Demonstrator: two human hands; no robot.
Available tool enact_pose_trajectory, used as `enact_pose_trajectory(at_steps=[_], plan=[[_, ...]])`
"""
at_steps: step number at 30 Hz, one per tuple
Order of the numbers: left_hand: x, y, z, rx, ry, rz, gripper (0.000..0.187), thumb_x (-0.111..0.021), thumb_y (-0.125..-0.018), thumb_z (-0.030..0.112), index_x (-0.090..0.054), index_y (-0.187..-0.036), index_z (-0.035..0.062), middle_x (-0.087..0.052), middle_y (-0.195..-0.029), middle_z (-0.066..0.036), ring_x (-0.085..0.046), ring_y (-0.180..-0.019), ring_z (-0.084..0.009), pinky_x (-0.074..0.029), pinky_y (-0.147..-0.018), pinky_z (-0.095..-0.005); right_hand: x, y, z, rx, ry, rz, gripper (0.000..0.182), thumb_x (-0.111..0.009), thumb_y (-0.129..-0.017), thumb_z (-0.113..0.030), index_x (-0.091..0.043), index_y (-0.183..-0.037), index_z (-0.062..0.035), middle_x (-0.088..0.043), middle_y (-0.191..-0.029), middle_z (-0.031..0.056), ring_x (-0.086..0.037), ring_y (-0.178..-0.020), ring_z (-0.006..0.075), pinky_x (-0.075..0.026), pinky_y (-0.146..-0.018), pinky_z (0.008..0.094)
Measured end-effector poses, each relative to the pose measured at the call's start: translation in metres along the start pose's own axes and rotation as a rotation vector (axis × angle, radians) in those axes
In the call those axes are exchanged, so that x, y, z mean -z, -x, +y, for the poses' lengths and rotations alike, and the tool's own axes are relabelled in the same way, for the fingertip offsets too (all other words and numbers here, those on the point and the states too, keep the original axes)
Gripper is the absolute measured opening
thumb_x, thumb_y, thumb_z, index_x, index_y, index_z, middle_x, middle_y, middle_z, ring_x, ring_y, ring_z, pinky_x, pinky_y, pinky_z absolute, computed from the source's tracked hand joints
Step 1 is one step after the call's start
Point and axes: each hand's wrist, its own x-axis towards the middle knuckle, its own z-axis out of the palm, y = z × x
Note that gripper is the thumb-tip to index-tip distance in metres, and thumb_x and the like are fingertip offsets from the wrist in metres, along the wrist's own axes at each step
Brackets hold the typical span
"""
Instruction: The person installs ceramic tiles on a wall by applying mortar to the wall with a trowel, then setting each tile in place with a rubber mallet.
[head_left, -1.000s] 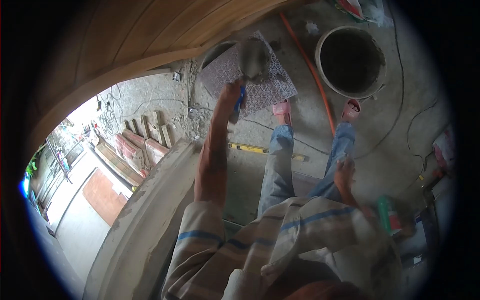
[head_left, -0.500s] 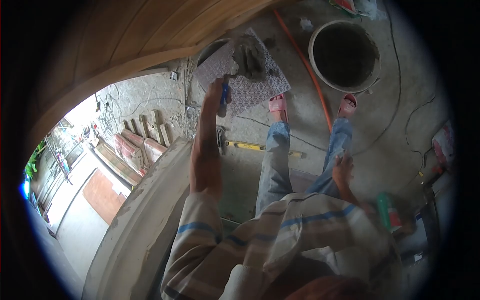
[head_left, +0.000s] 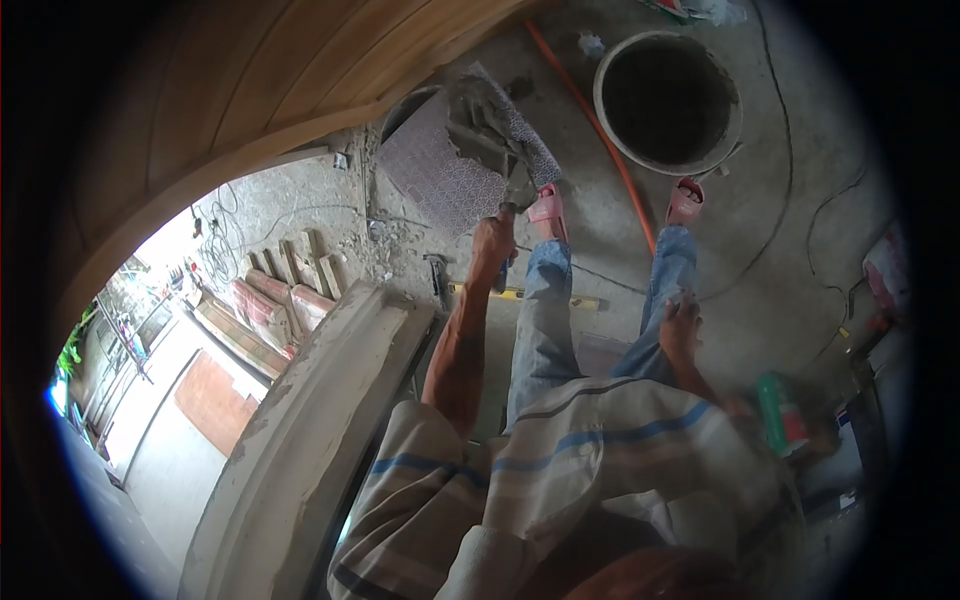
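I see the left hand (head_left: 493, 241) gripping a trowel (head_left: 521, 189), grey mortar (head_left: 474, 120) just beyond on a patterned panel (head_left: 432, 165); the right hand (head_left: 681, 328), grip unclear, rests on one leg (head_left: 674, 262).

Left hand (head_left: 493, 245): moved down and right, nearer frame centre.
Trowel (head_left: 521, 188): crossed to lower right of mortar (head_left: 476, 118).

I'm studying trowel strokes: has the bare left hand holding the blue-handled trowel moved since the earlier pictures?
Yes: the left hand has moved down the view, closer to the long yellow spirit level.
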Motion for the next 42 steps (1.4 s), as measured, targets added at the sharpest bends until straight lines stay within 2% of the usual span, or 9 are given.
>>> enact_pose_trajectory(at_steps=[8,9,14,16,18,24,30,40,42], plan=[[0.07,-0.051,0.059,-0.687,-0.814,0.195,0.023,-0.054,-0.085,0.019,-0.064,-0.074,0.0005,-0.064,-0.062,-0.02,-0.067,-0.061,-0.0369,-0.054,-0.058,-0.0465,0.006,-0.006,0.007,0.022,-0.023,-0.002,0.06,-0.035,-0.099,-0.049,-0.014,-0.151,-0.0285,-0.032,-0.146,0.0088,-0.036,-0.132,0.032,-0.035,-0.096,0.0693],[0.072,-0.054,0.072,-0.327,-0.399,0.027,0.018,-0.056,-0.083,0.017,-0.062,-0.082,0.0004,-0.064,-0.063,-0.02,-0.067,-0.061,-0.0374,-0.054,-0.058,-0.0473,0.005,-0.008,0.011,0.016,-0.02,-0.001,0.06,-0.035,-0.099,-0.049,-0.014,-0.151,-0.0285,-0.032,-0.146,0.0088,-0.036,-0.132,0.032,-0.035,-0.096,0.0693],[0.055,-0.042,0.017,-0.507,-0.527,-0.049,0.028,-0.046,-0.091,0.022,-0.058,-0.082,-0.0026,-0.06,-0.057,-0.017,-0.063,-0.05,-0.0278,-0.05,-0.049,-0.0393,0.019,-0.006,0.003,-0.002,-0.016,-0.012,0.06,-0.035,-0.099,-0.049,-0.014,-0.151,-0.0282,-0.035,-0.145,0.0082,-0.037,-0.131,0.031,-0.036,-0.095,0.0682],[0.041,-0.028,-0.003,-0.191,0.369,-0.124,0.037,-0.039,-0.097,0.03,-0.057,-0.085,-0.0003,-0.055,-0.054,-0.01,-0.056,-0.045,-0.02,-0.046,-0.044,-0.0346,0.02,-0.008,0.004,-0.004,-0.018,-0.023,0.06,-0.035,-0.099,-0.049,-0.014,-0.151,-0.028,-0.035,-0.145,0.0081,-0.037,-0.131,0.0308,-0.036,-0.094,0.0681],[0.011,-0.018,-0.002,-0.06,0.544,-0.136,0.042,-0.037,-0.098,0.037,-0.057,-0.084,0.0029,-0.052,-0.055,-0.006,-0.053,-0.045,-0.0173,-0.043,-0.042,-0.0333,0.022,-0.009,0.003,-0.007,-0.018,-0.032,0.06,-0.035,-0.099,-0.049,-0.014,-0.151,-0.0279,-0.036,-0.144,0.0081,-0.038,-0.131,0.0306,-0.036,-0.094,0.0679],[-0.022,0.007,0.006,-0.044,0.522,-0.075,0.033,-0.039,-0.097,0.028,-0.056,-0.087,0.0015,-0.055,-0.056,-0.011,-0.055,-0.044,-0.0233,-0.045,-0.042,-0.0369,0.022,-0.019,0.008,0.022,0.006,0.006,0.059,-0.034,-0.1,-0.048,-0.015,-0.151,-0.0264,-0.038,-0.143,0.0086,-0.039,-0.129,0.0308,-0.036,-0.092,0.0675],[-0.01,-0.014,-0.022,-0.444,-0.646,0.136,0.025,-0.05,-0.089,0.023,-0.058,-0.09,-0.0007,-0.064,-0.07,-0.024,-0.068,-0.07,-0.0325,-0.052,-0.066,-0.0467,0.036,-0.025,0.011,0.038,-0.018,0.0,0.058,-0.033,-0.1,-0.047,-0.015,-0.151,-0.0249,-0.038,-0.143,0.0089,-0.04,-0.129,0.0312,-0.035,-0.094,0.0679],[0.023,0.029,0.007,-0.667,-0.78,0.284,0.029,-0.042,-0.095,0.025,-0.056,-0.091,-0.0001,-0.063,-0.074,-0.024,-0.063,-0.069,-0.043,-0.047,-0.063,-0.0522,0.063,-0.038,0.021,0.026,-0.122,-0.051,0.061,-0.036,-0.099,-0.048,-0.015,-0.151,-0.0261,-0.038,-0.14,0.0111,-0.038,-0.129,0.0324,-0.035,-0.094,0.0678],[-0.006,0.08,0.101,-0.275,-0.375,-0.052,0.026,-0.047,-0.094,0.025,-0.053,-0.096,-0.0008,-0.064,-0.078,-0.025,-0.063,-0.073,-0.0444,-0.047,-0.063,-0.0524,0.068,-0.041,0.027,-0.001,-0.115,-0.057,0.061,-0.036,-0.099,-0.048,-0.015,-0.151,-0.0263,-0.038,-0.14,0.0118,-0.038,-0.129,0.0326,-0.034,-0.094,0.0681]])
